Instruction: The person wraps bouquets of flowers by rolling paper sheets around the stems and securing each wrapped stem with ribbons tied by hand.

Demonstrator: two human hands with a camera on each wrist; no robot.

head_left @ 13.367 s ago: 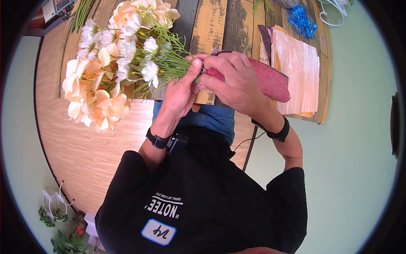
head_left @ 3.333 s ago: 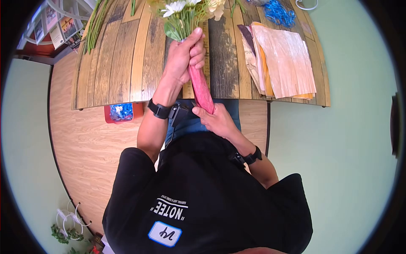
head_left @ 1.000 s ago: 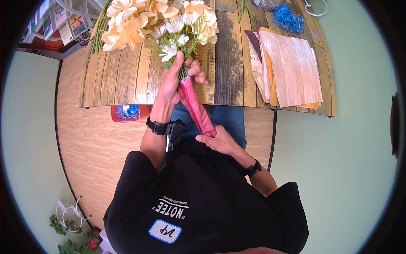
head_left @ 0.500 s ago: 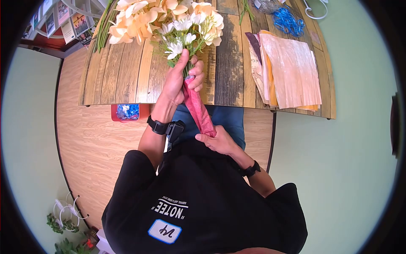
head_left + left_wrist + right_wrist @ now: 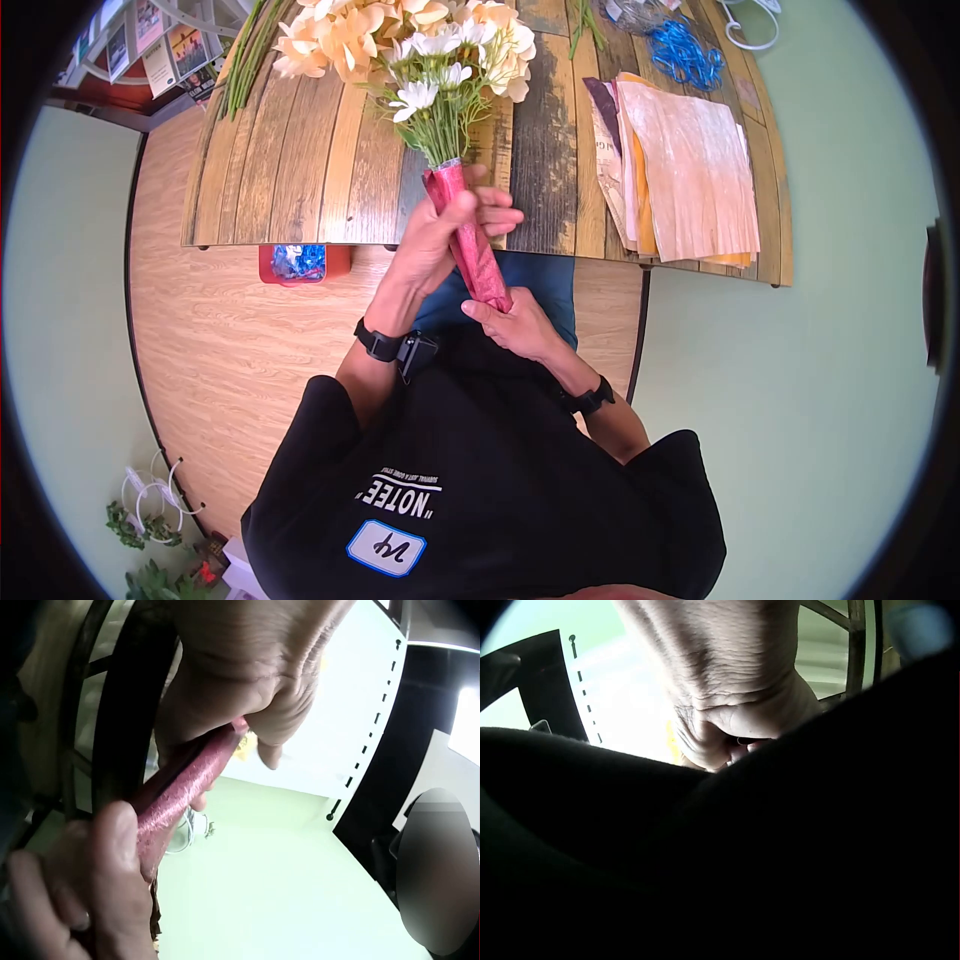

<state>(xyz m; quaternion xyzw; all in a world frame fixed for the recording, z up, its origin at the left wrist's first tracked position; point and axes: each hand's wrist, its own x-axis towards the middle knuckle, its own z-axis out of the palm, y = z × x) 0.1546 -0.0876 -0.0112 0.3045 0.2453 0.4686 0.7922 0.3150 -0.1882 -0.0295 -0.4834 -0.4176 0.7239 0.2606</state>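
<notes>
Along slim, crinkled red wrap (image 5: 482, 265), left hand (image 5: 440, 235) straight-fingered, right hand (image 5: 520, 326) tight round its end.

Slanted pink wrap (image 5: 187, 787), left grip (image 5: 244, 679) over upper part, right grip (image 5: 101, 892) pinching lower down

stacked sheets (image 5: 690, 165) lie on the table (image 5: 545, 180) right of the bouquet (image 5: 440, 130), seemingly ribbon (image 5: 686, 56) behind, stems (image 5: 246, 62) left.

Blk tee (image 5: 500, 480) says "NOTEE", sticker (image 5: 387, 548) h/w unclr.
</notes>
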